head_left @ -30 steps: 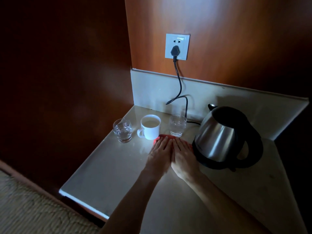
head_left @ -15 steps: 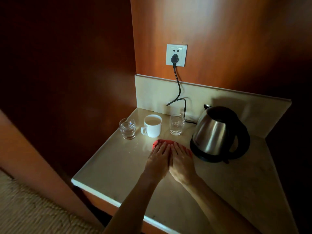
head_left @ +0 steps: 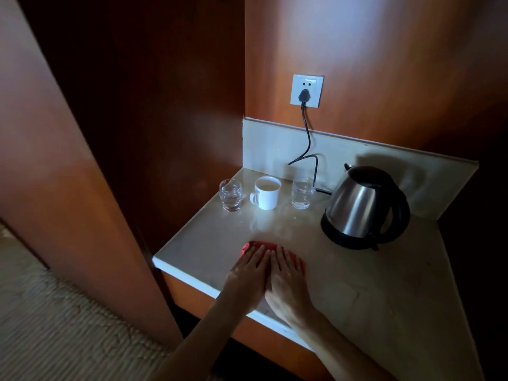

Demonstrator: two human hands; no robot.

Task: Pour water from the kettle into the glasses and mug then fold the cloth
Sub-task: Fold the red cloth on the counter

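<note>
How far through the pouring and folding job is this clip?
Pouring looks done: left glass, mug and right glass hold liquid, and the kettle sits on its base. In hand: left hand and right hand press flat on the red cloth. Left: any final fold.

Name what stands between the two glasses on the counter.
The white mug, holding liquid, stands between the left glass and the right glass, apart from both, in the head view.

Both hands, left hand (head_left: 248,273) and right hand (head_left: 287,276), press flat on red cloth (head_left: 257,246).
</note>
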